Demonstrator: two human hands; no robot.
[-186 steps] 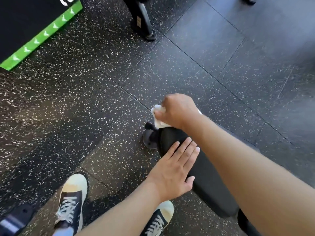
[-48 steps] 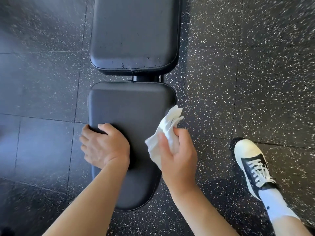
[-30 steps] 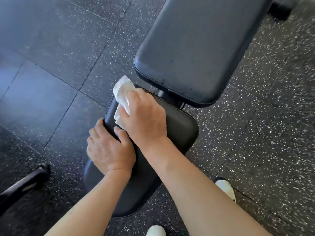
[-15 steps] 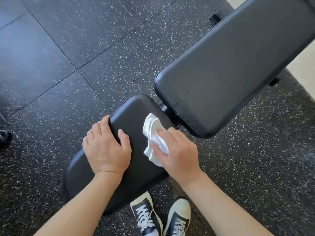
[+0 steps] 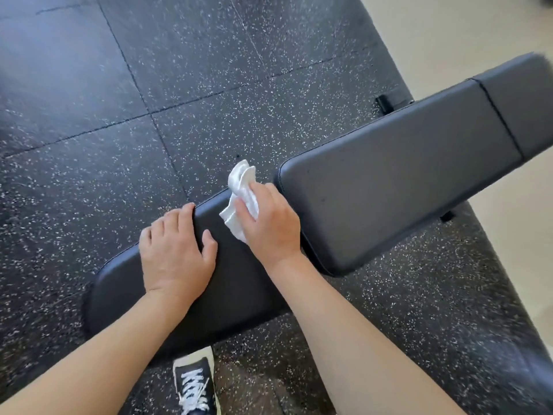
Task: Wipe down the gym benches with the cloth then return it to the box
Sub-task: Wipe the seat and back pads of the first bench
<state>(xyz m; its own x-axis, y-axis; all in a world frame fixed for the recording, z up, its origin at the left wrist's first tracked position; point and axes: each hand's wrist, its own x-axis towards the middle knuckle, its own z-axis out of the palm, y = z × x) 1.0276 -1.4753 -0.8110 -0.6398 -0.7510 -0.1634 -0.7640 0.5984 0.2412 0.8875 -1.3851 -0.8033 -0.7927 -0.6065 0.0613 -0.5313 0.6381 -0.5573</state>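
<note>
A black padded gym bench runs from lower left to upper right: its seat pad (image 5: 239, 289) is near me and its long back pad (image 5: 398, 190) lies beyond. My right hand (image 5: 269, 223) is shut on a crumpled white cloth (image 5: 241, 199) and presses it on the far end of the seat pad, close to the gap between the pads. My left hand (image 5: 176, 250) lies flat on the seat pad's left edge, fingers spread over the rim. The box is out of sight.
Black speckled rubber floor tiles (image 5: 149, 85) surround the bench. A pale floor strip (image 5: 449, 31) runs along the upper right. My black-and-white sneaker (image 5: 196, 381) stands under the seat pad's near edge. A bench frame foot (image 5: 386, 103) shows behind the back pad.
My right hand has slid the cloth across the seat pad toward its far edge near the gap. My left hand stays on the seat. The view has swung so the bench lies more sideways.
</note>
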